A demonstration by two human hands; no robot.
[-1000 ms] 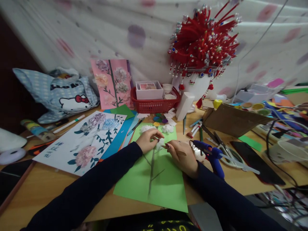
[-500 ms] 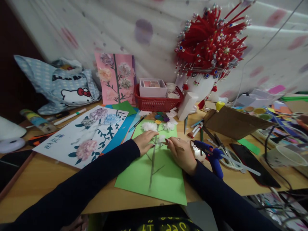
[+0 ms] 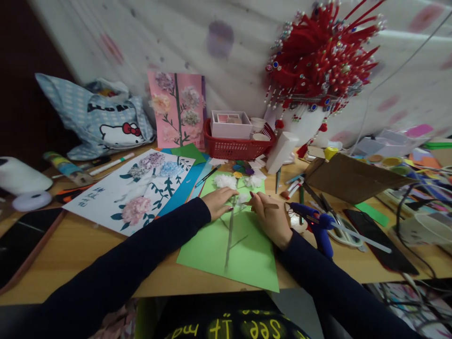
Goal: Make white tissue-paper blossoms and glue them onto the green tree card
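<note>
Near the front edge of the surface (image 3: 165,278), bends both hands over a light green sheet (image 3: 212,249) lying flat, with a grey stem (image 3: 231,235) and thin side branches drawn on it. Rests the left hand (image 3: 219,202) on the upper left part of the sheet, thumb and forefinger parted beside the top of the stem. Clamps the right hand (image 3: 270,219) on a flat wooden stick (image 3: 271,206), tip towards a small piece of white tissue (image 3: 242,200) between the two hands. Cannot tell about contact between tip and tissue. Leaves a gap between left and right fingers, close but not touching. Just above, on the same sheet, two ruffled white flowers (image 3: 225,181) side by side.

To the right of the right hand, a blue glue gun (image 3: 319,230) with a pale glue stick out of its back, then white-handled scissors (image 3: 348,241) and a black phone (image 3: 381,240). To the left, a white sheet (image 3: 95,212) with flowers and dark leaves, partly over blue paper (image 3: 192,176). Behind, a red basket (image 3: 236,149) with a white box (image 3: 231,129) in it, beside an upright pink flower picture (image 3: 169,129).
</note>
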